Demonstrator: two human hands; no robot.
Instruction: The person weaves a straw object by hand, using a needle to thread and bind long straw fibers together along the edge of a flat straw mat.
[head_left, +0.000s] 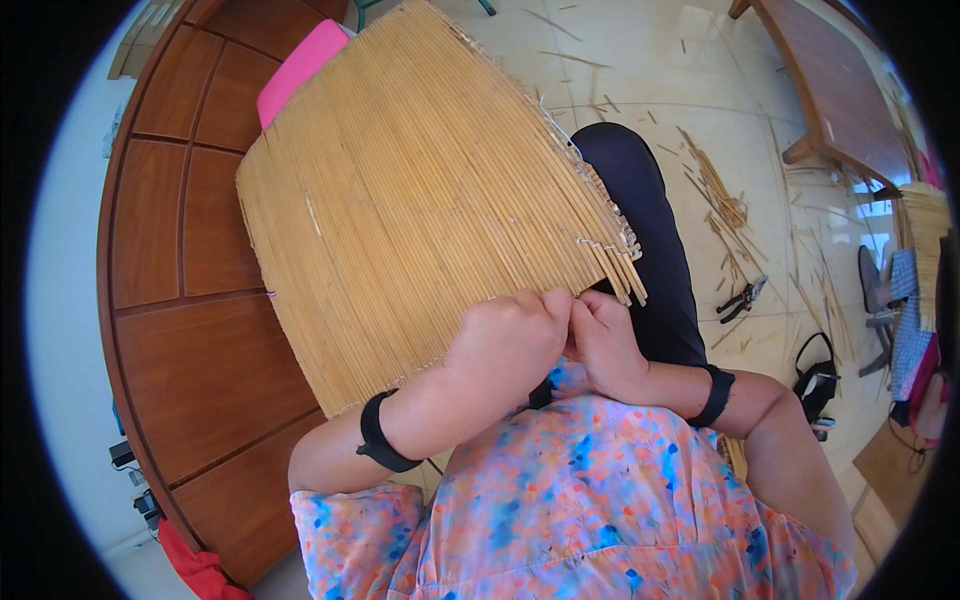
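Note:
A large mat of thin yellow-tan reed or bamboo sticks (420, 190) lies slanting over my lap and my dark-trousered leg (660, 280). My left hand (510, 350) is closed in a pinch at the mat's lower right edge, beside a few loose stick ends (622, 278) and frayed binding. My right hand (610, 345) is closed right against it, gripping that same edge; both sets of fingertips are mostly hidden, so the exact piece they hold is unclear.
A wooden panelled cabinet (160, 390) runs along the left, with a pink object (295, 70) by the mat's far end. Scattered sticks (715, 180), pruning shears (740, 298) and a black strapped bag (815, 370) lie on the tiled floor at right, below a wooden table (830, 80).

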